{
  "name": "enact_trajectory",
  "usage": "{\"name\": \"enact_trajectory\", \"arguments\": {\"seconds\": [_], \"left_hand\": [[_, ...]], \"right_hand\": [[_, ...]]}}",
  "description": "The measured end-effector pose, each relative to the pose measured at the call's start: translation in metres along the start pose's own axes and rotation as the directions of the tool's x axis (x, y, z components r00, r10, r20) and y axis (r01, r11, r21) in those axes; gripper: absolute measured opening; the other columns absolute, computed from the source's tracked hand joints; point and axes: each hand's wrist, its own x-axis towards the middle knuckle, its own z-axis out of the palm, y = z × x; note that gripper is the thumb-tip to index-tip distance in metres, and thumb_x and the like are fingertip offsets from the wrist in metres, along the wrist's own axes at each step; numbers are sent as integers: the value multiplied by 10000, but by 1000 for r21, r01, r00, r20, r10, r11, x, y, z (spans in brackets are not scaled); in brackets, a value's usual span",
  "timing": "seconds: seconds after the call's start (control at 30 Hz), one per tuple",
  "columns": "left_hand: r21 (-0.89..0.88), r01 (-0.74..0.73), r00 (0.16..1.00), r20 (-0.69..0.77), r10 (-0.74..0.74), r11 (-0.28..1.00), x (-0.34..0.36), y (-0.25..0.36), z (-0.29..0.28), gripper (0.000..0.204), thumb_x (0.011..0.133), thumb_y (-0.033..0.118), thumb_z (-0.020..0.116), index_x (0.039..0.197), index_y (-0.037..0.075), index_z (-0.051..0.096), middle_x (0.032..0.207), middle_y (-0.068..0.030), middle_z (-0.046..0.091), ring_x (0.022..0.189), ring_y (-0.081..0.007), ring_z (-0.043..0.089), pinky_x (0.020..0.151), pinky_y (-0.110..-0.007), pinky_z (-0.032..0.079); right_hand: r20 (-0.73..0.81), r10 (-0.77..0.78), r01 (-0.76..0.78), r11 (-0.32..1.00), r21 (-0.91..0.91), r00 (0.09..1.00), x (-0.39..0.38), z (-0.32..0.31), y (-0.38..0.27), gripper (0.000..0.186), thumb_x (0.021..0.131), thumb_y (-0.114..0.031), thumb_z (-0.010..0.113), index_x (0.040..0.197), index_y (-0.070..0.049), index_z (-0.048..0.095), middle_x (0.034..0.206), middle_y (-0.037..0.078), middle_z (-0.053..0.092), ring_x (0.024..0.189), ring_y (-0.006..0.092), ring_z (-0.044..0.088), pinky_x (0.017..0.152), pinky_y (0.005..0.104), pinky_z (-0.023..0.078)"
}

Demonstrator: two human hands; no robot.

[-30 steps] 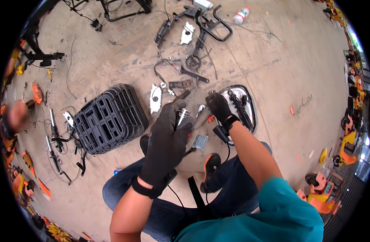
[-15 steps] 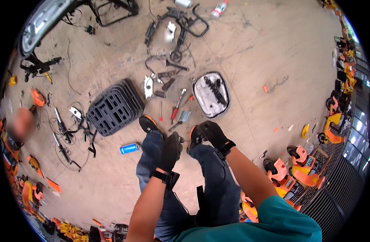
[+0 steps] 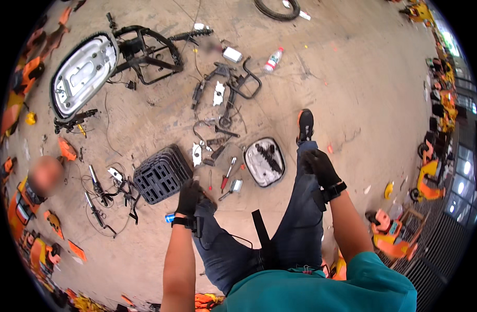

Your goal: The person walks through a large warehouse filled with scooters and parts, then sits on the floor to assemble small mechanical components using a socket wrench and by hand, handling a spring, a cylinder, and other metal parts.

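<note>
My left hand, in a black glove, is over my left leg, just right of a blue spray can. Its fingers are curled, with a pale tip showing at the front; what they hold, if anything, I cannot make out. Above my right thigh, my gloved right hand has its fingers folded in, and nothing shows in them. Between my hands, on the floor, lie a red-handled ratchet, a thin red screwdriver and a small silver block. Beyond them a pale shell with black rim holds black coil-spring parts.
A black plastic basket stands left of the tools. Behind are bent metal frame parts, a plastic bottle and a large scooter seat. Cables and handlebars lie at left. Orange scooters line the right side.
My hands have moved apart, left hand leftward and right hand rightward. My right foot has stepped forward and right. The view has shifted, showing more of the far floor.
</note>
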Motion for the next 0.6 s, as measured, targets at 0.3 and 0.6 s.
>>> {"name": "enact_trajectory", "arguments": {"seconds": [0.3, 0.6], "left_hand": [[-467, 123, 926, -264, -271, 876, 9, 112, 192, 195, 965, 248, 532, 1102, 118, 584, 616, 31, 437, 490, -74, 432, 409, -241, 340], [-767, 66, 989, -37, -146, 638, 50, 301, 381, 230, 985, 181, 521, 1202, 108, 537, 698, -24, 561, 533, -105, 504, 483, -250, 408]], "right_hand": [[200, -213, 276, 884, -378, 956, 275, -145, -137, 137, 917, -189, 558, 889, -63, 604, 698, 38, 617, 566, 115, 563, 523, 287, 470], [285, -9, 191, 765, -615, 958, 395, -218, -209, 237, 900, -276, 596, 866, -43, 627, 710, 74, 638, 600, 160, 596, 558, 309, 498]]}}
